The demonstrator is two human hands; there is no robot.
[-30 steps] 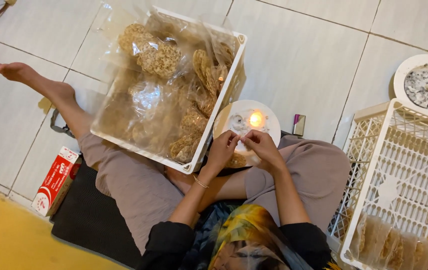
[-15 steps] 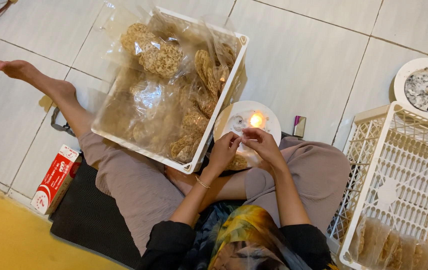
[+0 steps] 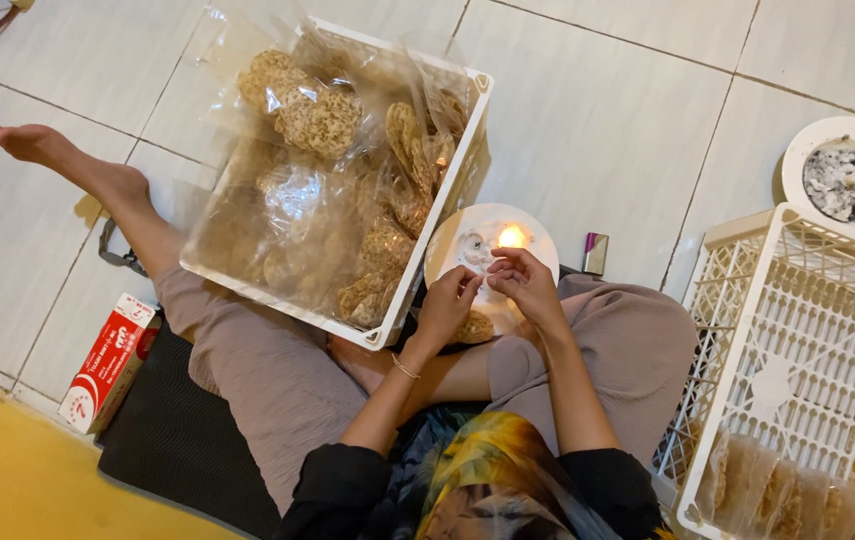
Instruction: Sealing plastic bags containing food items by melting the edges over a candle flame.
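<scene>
Person seated on the floor, both hands raised together over the lap: left hand (image 3: 445,305) and right hand (image 3: 526,285) each pinch an edge of a small clear packet (image 3: 476,326) of crackers, its top held just beside the candle flame (image 3: 512,237) on the white plate (image 3: 448,250), likely so the heat can close the plastic. Left of the hands a white crate (image 3: 475,130) of bagged crackers sits within reach; right of them stands a white lattice basket (image 3: 798,330).
</scene>
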